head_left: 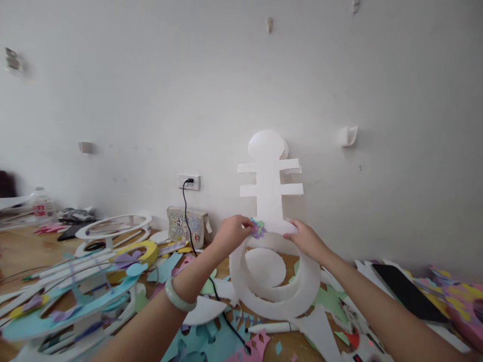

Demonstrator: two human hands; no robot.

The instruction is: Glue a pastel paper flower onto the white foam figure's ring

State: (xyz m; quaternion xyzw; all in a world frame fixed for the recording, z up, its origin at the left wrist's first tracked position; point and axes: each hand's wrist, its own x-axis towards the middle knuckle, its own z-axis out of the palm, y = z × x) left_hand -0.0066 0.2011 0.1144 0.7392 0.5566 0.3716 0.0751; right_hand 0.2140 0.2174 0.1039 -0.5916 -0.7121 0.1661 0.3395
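Observation:
A white cut-out shape (268, 201), like a guitar with a round opening in its body, stands upright in front of me. My left hand (237, 230) pinches a small cluster of purple, green and blue paper flowers (258, 229) against the base of its neck, at the left. On the other side, my right hand (302, 235) grips the white shape where the neck meets the body, thumb in front. The fingers behind it are hidden. A white oval piece (266, 267) shows through the round opening.
Paper scraps (204, 337) cover the wooden table. A white marker (273, 328) and black cable (217, 294) lie near the shape. Layered white and blue frames (75, 317) and a pencil case (187, 226) are left; a black phone (407, 291) is right. A wall stands behind.

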